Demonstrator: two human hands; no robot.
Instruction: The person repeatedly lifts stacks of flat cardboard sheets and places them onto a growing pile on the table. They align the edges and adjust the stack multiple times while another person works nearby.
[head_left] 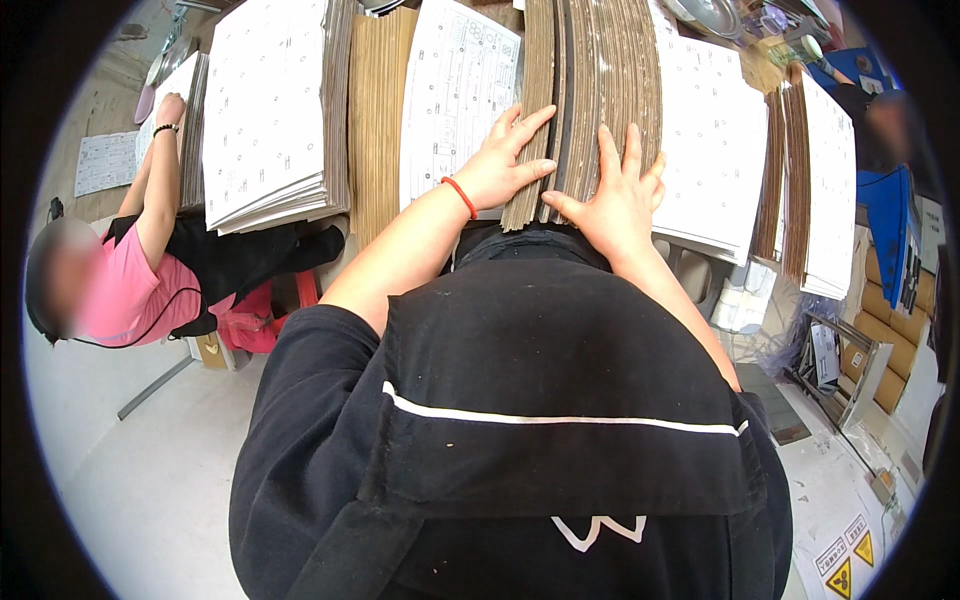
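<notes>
A thick row of thin brown boards [612, 80] lies straight ahead with its edges facing up, and a dark strip [567, 75] runs through its left part. Across the left side of this row rests my left hand [490, 172], fingers spread, a red cord around the wrist. My right hand [622, 205] lies on the row's near right part, thumb and fingers apart. Neither hand grips anything. Left of the row is a white printed sheet [455, 105], partly covered by my left hand. A white-topped stack [705, 150] sits just right of my right hand.
Farther left stand another brown stack [375, 125] and a tall stack of printed sheets [265, 110]. Beyond it, a person in pink [140, 285] reaches toward papers. More boards [828, 190], blue bins [888, 225] and another person [870, 115] are at right. A metal bowl [708, 15] sits at the back.
</notes>
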